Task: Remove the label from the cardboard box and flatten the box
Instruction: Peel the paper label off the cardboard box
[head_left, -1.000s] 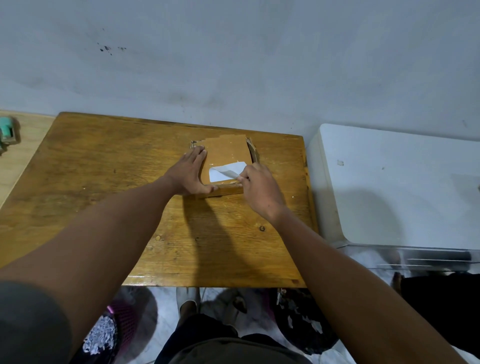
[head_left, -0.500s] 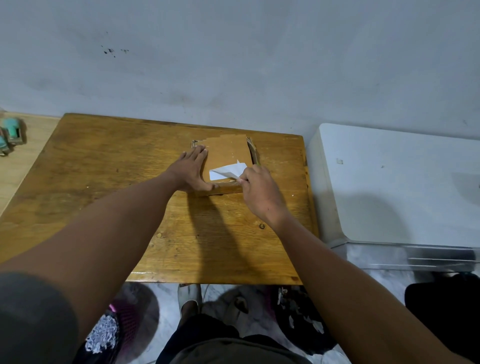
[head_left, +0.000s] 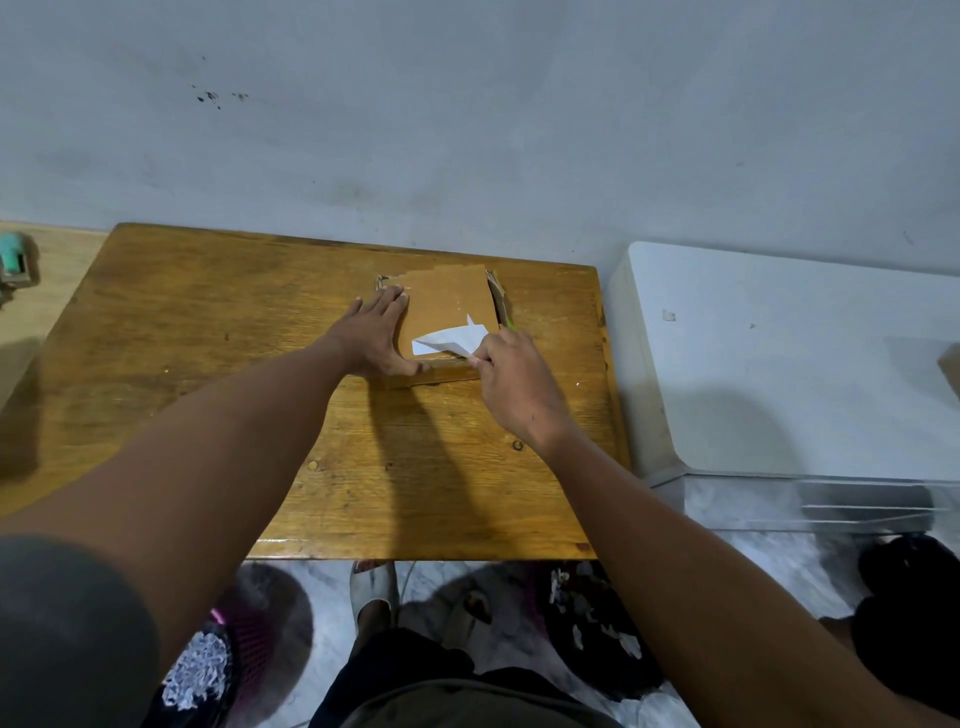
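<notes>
A small brown cardboard box (head_left: 449, 299) lies on the wooden table (head_left: 218, 332), near its far right side. A white label (head_left: 449, 340) on the box top is partly peeled, its right part lifted and creased. My left hand (head_left: 376, 338) lies flat with spread fingers on the box's left edge, pressing it down. My right hand (head_left: 511, 379) is at the box's near right corner and pinches the lifted end of the label between thumb and fingers.
A white appliance (head_left: 779, 364) stands right beside the table. The grey wall runs just behind the table's far edge. A teal object (head_left: 13, 257) sits at the far left. Under the near table edge are my feet and dark bags on the floor.
My right hand has pulled the label's right end up and toward me, so more of it is lifted and creased. My left hand stays pressed on the box.
</notes>
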